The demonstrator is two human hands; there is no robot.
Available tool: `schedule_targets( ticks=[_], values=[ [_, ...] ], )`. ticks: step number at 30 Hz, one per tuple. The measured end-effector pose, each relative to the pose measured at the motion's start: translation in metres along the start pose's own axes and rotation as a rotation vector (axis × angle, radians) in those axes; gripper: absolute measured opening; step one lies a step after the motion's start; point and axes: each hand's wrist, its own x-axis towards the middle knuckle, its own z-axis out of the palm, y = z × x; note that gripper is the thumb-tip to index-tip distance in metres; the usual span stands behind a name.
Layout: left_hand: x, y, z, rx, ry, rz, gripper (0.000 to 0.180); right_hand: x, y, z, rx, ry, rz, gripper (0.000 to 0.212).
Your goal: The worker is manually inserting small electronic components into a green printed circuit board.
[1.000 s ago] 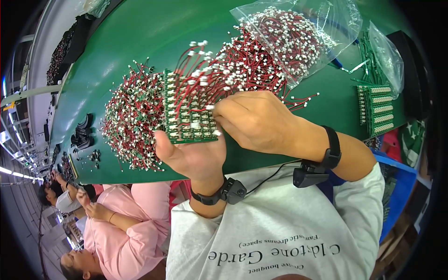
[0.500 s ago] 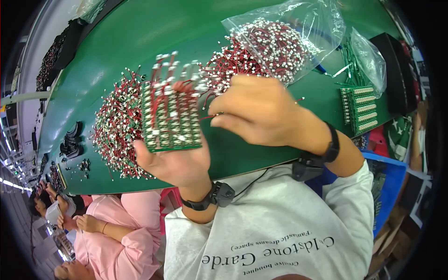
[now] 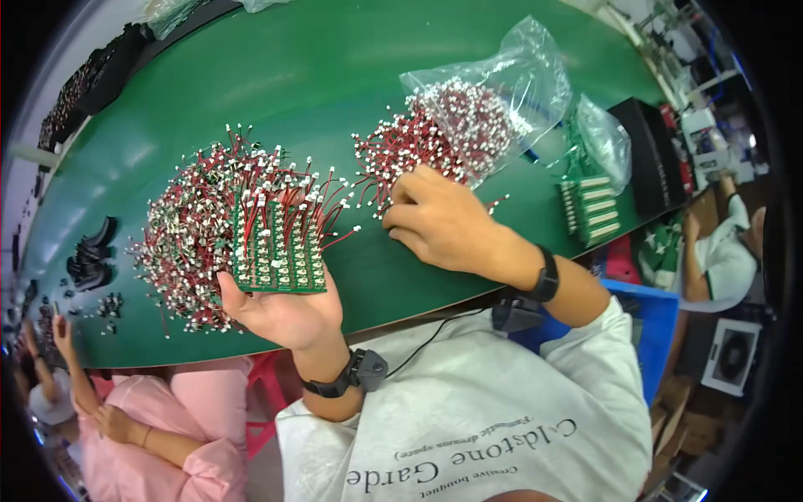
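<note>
On the palm of my left hand (image 3: 293,318) rests a green circuit board panel (image 3: 280,266), tilted toward me, with the thumb at its near-left corner. Rows of small white connectors cover it, and red cables with white plugs stand up from its far part. One red cable (image 3: 339,238) sticks out past its right edge. My right hand (image 3: 439,222) is at the near side of a pile of red cables with white plugs (image 3: 410,151). Its fingers are curled together, and whatever lies between the fingertips is hidden.
Behind my left hand lies a big heap of wired small boards (image 3: 188,226). A clear plastic bag (image 3: 523,75) partly covers the cable pile. To the right are stacked green panels (image 3: 590,209) and a black box (image 3: 648,155). A person in pink (image 3: 159,418) sits at left.
The red cable between my right fingertips no longer shows there; one juts from the panel's right edge. My right hand is farther from the panel. The whole view has shifted.
</note>
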Motion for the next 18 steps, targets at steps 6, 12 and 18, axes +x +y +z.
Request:
schedule_targets(
  ticks=[6, 12, 18],
  values=[
    [-0.001, 0.011, -0.003, -0.138, -0.029, -0.056, 0.069, 0.006, -0.007, 0.010, 0.097, 0.050, -0.005, 0.012],
    [-0.013, 0.016, 0.003, -0.153, -0.020, -0.110, 0.071, 0.001, -0.005, 0.007, 0.077, 0.020, -0.043, 0.014],
    [-0.016, 0.016, -0.001, -0.108, 0.026, -0.169, 0.072, 0.015, -0.003, -0.002, 0.086, 0.140, -0.060, 0.013]
  ],
)
